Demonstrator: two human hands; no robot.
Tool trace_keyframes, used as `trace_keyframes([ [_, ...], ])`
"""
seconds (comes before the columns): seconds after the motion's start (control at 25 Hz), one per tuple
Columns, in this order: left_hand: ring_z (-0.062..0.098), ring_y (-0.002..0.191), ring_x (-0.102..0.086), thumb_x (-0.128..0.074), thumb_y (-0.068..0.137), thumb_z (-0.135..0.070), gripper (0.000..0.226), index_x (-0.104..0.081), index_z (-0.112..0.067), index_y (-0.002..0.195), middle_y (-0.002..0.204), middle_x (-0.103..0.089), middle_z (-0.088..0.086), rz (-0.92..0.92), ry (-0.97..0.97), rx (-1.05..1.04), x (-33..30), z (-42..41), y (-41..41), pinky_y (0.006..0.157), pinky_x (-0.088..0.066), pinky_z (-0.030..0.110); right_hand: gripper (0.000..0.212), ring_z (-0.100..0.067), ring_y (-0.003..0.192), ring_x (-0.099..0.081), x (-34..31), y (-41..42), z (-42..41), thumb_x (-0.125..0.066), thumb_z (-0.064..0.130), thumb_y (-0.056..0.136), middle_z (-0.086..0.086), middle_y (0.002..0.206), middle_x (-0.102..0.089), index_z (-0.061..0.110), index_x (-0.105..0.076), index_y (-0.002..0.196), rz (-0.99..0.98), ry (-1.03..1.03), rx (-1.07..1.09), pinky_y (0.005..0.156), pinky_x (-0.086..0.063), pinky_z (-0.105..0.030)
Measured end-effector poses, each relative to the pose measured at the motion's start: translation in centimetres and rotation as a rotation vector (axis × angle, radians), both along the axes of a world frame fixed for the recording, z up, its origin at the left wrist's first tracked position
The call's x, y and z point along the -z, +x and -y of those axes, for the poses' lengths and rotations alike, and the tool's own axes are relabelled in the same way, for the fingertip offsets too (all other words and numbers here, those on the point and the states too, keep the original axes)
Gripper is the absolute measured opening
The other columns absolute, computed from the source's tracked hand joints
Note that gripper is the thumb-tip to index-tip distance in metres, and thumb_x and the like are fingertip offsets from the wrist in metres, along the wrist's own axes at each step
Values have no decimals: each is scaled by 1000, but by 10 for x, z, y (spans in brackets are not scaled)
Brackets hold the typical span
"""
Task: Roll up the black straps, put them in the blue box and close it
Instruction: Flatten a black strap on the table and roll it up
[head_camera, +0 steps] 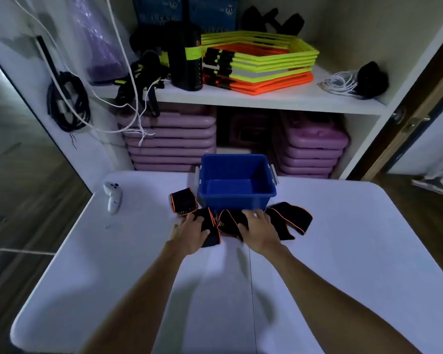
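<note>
Both hands, left hand and right hand, are lying open, fingers spread, on the orange-edged black fabric straps just before the lidless blue plastic box.

Unrolled black straps before open blue box

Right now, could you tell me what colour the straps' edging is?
Orange, on black straps; head view.
</note>
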State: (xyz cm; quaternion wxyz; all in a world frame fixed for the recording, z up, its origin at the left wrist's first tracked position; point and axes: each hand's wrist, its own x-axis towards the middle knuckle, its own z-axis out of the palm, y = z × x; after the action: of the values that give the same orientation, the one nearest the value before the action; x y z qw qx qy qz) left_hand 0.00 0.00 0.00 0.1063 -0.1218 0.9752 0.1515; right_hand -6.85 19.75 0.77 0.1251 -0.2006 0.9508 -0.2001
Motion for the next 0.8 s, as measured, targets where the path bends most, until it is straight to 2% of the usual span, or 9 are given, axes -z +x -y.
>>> trace_keyframes([
  [0.12, 34, 122, -42, -48, 93, -32, 51, -36, -15, 139, 142, -36, 10, 85, 24, 4, 26, -1, 8, 99, -41, 46, 44, -31, 126, -39, 13, 11, 5, -48, 31, 99, -11, 136, -43, 18, -42, 141, 26, -62, -4, 102, -43, -44],
  [0.2, 34, 126, -41, -53, 89, -26, 64, -26, -16, 146, 151, -28, 10, 108, 113, -28, 47, -5, 19, 101, -41, 46, 45, -30, 123, -44, 30, 22, 5, -49, 30, 99, -11, 132, -43, 19, -41, 142, 160, -108, -20, 100, -45, -43],
  [0.28, 34, 127, -40, -55, 88, -23, 70, -21, -16, 148, 151, -30, 10, 46, 197, -92, 62, -10, 31, 101, -40, 46, 44, -29, 121, -49, 45, 29, 2, -49, 29, 99, -10, 130, -45, 22, -41, 142, 255, -160, -7, 100, -45, -43],
  [0.4, 30, 121, -45, -51, 83, -19, 58, -40, -21, 140, 135, -48, 4, -87, 255, -44, 70, -25, 56, 99, -39, 42, 46, -25, 124, -52, 53, 34, -3, -50, 29, 99, -9, 135, -45, 28, -39, 143, 330, -248, 22, 103, -45, -41],
  [0.48, 22, 110, -54, -44, 72, -12, 57, -58, -33, 123, 116, -61, -4, -153, 351, 76, 76, -37, 75, 92, -44, 35, 50, -26, 126, -49, 58, 36, -6, -55, 35, 96, -8, 137, -44, 32, -38, 143, 323, -244, 16, 103, -44, -43],
  [0.6, 22, 92, -60, -41, 72, -8, 43, -68, -28, 98, 98, -66, -5, -387, 387, -18, 84, -32, 81, 79, -51, 35, 70, -32, 129, -38, 65, 40, -12, -64, 48, 87, -8, 145, -36, 32, -31, 147, 237, -69, -77, 101, -43, -48],
  [0.72, 27, 100, -51, -43, 69, 1, 44, -63, -13, 106, 110, -57, 7, -520, 259, -140, 72, -15, 64, 81, -48, 35, 85, -30, 133, -30, 69, 47, -4, -65, 58, 79, -6, 154, -24, 36, -23, 150, 99, 41, -202, 99, -40, -48],
  [0.8, 26, 111, -48, -42, 69, 0, 52, -58, -11, 117, 122, -54, 9, -492, 267, -159, 62, -5, 46, 89, -44, 31, 81, -27, 134, -28, 73, 55, 3, -63, 57, 76, -2, 155, -22, 35, -29, 146, 68, 61, -238, 99, -38, -45],
])
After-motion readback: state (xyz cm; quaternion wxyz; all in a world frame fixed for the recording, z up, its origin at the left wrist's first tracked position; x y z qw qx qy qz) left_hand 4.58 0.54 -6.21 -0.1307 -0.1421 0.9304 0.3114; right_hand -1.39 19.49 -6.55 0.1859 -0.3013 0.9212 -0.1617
